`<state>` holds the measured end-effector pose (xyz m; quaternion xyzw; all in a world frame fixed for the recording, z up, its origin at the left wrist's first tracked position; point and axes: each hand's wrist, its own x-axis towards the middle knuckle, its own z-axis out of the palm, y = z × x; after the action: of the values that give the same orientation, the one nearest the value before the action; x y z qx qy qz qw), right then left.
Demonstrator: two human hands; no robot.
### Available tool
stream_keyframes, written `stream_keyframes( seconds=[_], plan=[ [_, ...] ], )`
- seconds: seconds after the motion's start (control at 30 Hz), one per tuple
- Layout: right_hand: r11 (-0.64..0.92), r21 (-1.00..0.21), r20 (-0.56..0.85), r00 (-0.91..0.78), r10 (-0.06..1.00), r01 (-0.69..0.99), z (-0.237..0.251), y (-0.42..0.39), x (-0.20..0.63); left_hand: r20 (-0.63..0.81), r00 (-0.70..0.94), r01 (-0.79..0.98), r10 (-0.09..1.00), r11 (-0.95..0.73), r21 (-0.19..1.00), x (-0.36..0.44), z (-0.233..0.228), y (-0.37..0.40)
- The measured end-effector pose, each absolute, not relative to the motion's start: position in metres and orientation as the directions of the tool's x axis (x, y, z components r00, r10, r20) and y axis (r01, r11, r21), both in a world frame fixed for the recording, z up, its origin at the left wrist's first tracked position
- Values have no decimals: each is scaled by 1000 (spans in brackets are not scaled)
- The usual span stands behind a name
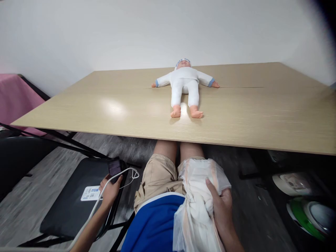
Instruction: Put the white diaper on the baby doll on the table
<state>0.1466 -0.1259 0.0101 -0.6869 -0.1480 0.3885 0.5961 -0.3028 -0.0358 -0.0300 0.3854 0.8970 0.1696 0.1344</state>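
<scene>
My right hand [223, 206] grips an unfolded white diaper [199, 182] with peach-coloured edges, which lies across my right thigh and lap. The thumb presses on its top side. Over the black chair seat on the left, my left hand [110, 189] is closed around a small dark device with a blurred screen, perhaps a phone [114, 168]. A white cable [92, 210] loops past that hand and along the forearm. On the table [126, 119] a baby doll [185, 84] in a white suit and cap lies on its back, arms spread, feet toward me. Neither hand touches it.
The black folding chair [68, 206] beside me carries a white printed card [90, 193]. Pink cloth [19, 96] hangs at the far left. Below the table on the right are a white round item [288, 184] and a green-and-white one [301, 217]. A white wall stands behind.
</scene>
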Motion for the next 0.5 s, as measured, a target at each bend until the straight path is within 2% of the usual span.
stream_keyframes(
  seconds=[0.1,0.17,0.2,0.27,0.4,0.5],
  plan=[
    [-232,-943,-333,651,682,-239,15,-124,145,-7,-441,661,897,330,674,-264,-15,-70],
    [-232,-946,-324,652,685,-226,17,-124,145,11,-238,625,971,144,767,-224,3,-91],
    [-227,-949,-317,651,690,-220,18,-123,145,-37,-125,586,991,104,804,-202,14,-99],
    [-215,-953,-302,649,699,-212,19,-123,145,-109,65,525,992,59,849,-161,33,-106],
    [-223,-950,-313,659,684,-220,17,-124,146,-134,275,460,952,-8,888,-102,51,-92],
    [-217,-949,-314,642,699,-227,15,-125,147,-233,389,406,891,61,912,-72,44,-72]
  ],
)
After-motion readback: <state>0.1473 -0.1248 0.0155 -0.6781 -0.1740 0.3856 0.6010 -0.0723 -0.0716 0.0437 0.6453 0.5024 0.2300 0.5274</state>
